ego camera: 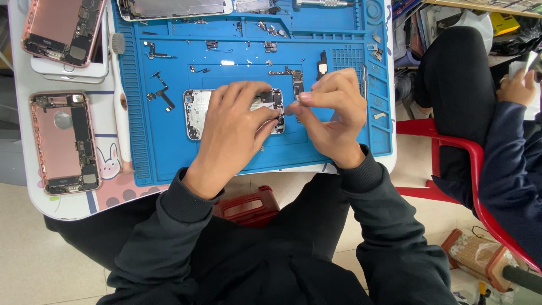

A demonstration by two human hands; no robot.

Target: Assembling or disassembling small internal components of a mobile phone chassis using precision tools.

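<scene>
On one blue mat [169,152], left hand [234,127] presses one silver phone shell [195,110]; right hand [333,113] pinches shut.

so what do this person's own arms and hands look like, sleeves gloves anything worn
Both hands are bare: no gloves, rings or watch show on the left hand or the right hand. Both arms are covered to the wrist by long sleeves of a dark charcoal sweatshirt, the left sleeve and the right sleeve, each ending in a snug ribbed cuff. The fabric is plain, with no visible print or stripes.

An opened phone [195,113] lies on the mat [169,152], two more phone shells [63,141] left of it.
</scene>
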